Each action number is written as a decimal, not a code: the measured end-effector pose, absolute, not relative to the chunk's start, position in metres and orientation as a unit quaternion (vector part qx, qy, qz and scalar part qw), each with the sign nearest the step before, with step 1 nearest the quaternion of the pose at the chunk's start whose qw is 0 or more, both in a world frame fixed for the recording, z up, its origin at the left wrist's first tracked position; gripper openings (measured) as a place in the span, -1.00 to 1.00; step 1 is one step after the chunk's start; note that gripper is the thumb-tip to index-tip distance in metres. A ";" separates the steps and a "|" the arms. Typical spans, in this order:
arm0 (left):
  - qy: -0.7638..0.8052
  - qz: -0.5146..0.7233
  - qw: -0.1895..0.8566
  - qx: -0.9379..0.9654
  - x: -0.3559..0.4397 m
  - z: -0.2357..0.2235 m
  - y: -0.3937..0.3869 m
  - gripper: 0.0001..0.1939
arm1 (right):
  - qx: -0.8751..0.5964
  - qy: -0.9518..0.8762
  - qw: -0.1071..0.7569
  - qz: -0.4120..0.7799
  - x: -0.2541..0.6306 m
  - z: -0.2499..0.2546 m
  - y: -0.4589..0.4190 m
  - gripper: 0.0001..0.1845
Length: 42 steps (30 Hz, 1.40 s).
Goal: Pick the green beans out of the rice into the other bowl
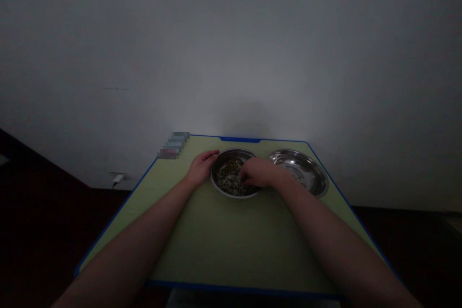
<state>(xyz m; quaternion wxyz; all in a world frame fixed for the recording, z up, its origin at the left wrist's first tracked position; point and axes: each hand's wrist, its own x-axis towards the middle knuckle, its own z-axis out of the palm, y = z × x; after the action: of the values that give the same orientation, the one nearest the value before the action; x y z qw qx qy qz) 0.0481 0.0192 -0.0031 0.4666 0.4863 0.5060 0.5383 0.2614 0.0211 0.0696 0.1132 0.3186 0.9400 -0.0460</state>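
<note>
A round metal bowl (235, 197) stands near the far side of the table, filled with a mix of small pale and dark green bits, like grains or beans (228, 175). At its left rim is my left hand (202, 168), its fingers curved along the side and holding the bowl. My right hand (258, 172) reaches over the right rim into the bowl. Its fingers are bent and pinched together at the bits; what lies between them is too small to make out. A second, wider metal bowl (312, 173) sits to the right, partly behind my right wrist, with a few dark specks inside.
The small table has a pale green top (231, 245) with a blue edge and stands against a grey wall (231, 57). A blurred-out item (173, 146) lies at the far left corner. A white plug (118, 179) is in the wall at left. The light is dim.
</note>
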 end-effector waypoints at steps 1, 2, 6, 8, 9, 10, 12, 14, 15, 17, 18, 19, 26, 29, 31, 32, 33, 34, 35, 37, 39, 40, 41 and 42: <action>0.506 0.538 0.467 0.487 0.048 -0.003 0.019 -0.47 | 0.316 0.941 0.112 -0.043 0.261 0.069 0.021 -0.73; 0.506 0.538 0.466 0.487 0.048 -0.003 0.019 -0.47 | 0.317 0.941 0.111 -0.041 0.261 0.069 0.021 -0.74; 0.508 0.536 0.462 0.492 0.048 -0.001 0.018 -0.46 | 0.331 0.937 0.106 -0.047 0.262 0.071 0.020 -0.72; 0.507 0.536 0.465 0.490 0.049 0.000 0.017 -0.46 | 0.340 0.934 0.097 -0.053 0.264 0.073 0.020 -0.71; 0.506 0.537 0.469 0.486 0.049 0.000 0.016 -0.46 | 0.344 0.933 0.091 -0.054 0.265 0.073 0.020 -0.71; 0.505 0.538 0.472 0.483 0.049 0.000 0.016 -0.46 | 0.346 0.933 0.085 -0.055 0.266 0.074 0.019 -0.71; 0.501 0.540 0.477 0.479 0.050 -0.001 0.017 -0.47 | 0.345 0.934 0.074 -0.058 0.269 0.074 0.019 -0.72; 0.496 0.542 0.478 0.480 0.049 -0.003 0.018 -0.47 | 0.339 0.936 0.067 -0.064 0.271 0.074 0.019 -0.73; 0.495 0.542 0.478 0.483 0.049 -0.004 0.019 -0.47 | 0.339 0.936 0.064 -0.065 0.272 0.074 0.019 -0.73; 0.495 0.539 0.476 0.487 0.048 -0.006 0.020 -0.47 | 0.340 0.936 0.062 -0.068 0.272 0.075 0.019 -0.72; 0.498 0.537 0.474 0.490 0.047 -0.007 0.021 -0.47 | 0.340 0.936 0.061 -0.071 0.272 0.076 0.018 -0.72; 0.500 0.535 0.471 0.492 0.047 -0.007 0.021 -0.47 | 0.338 0.936 0.060 -0.074 0.273 0.077 0.018 -0.72; 0.509 0.537 0.458 0.493 0.048 -0.003 0.018 -0.49 | 0.319 0.943 0.040 -0.085 0.275 0.081 0.015 -0.72; 0.508 0.538 0.458 0.492 0.050 0.000 0.016 -0.48 | 0.315 0.944 0.030 -0.097 0.277 0.080 0.016 -0.71; 0.507 0.539 0.462 0.488 0.050 0.002 0.015 -0.46 | 0.318 0.942 0.023 -0.101 0.278 0.080 0.016 -0.73; 0.509 0.538 0.464 0.486 0.051 0.002 0.015 -0.45 | 0.322 0.941 0.020 -0.102 0.278 0.079 0.015 -0.74; 0.510 0.537 0.465 0.485 0.051 0.003 0.015 -0.45 | 0.325 0.940 0.018 -0.104 0.278 0.079 0.015 -0.74; 0.510 0.536 0.467 0.485 0.051 0.003 0.015 -0.45 | 0.328 0.939 0.017 -0.105 0.278 0.079 0.015 -0.75; 0.508 0.537 0.468 0.485 0.051 0.003 0.015 -0.45 | 0.328 0.938 0.018 -0.107 0.278 0.079 0.015 -0.75; 0.503 0.539 0.470 0.485 0.051 0.003 0.015 -0.45 | 0.328 0.938 0.023 -0.108 0.279 0.079 0.014 -0.76; 0.500 0.542 0.472 0.483 0.051 0.003 0.015 -0.46 | 0.332 0.938 0.022 -0.101 0.282 0.081 0.014 -0.77; 0.500 0.542 0.473 0.481 0.051 0.003 0.015 -0.46 | 0.337 0.937 0.016 -0.097 0.284 0.082 0.013 -0.77; 0.502 0.541 0.474 0.481 0.051 0.003 0.015 -0.46 | 0.342 0.935 0.006 -0.094 0.287 0.084 0.013 -0.77; 0.503 0.539 0.474 0.481 0.051 0.003 0.015 -0.46 | 0.347 0.933 -0.004 -0.092 0.291 0.085 0.012 -0.77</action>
<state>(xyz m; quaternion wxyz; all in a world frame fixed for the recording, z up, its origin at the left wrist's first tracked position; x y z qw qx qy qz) 0.0512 0.0150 0.0028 0.4744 0.4811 0.5034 0.5386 0.2908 0.0122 0.0853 -0.0041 0.3466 0.9334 -0.0923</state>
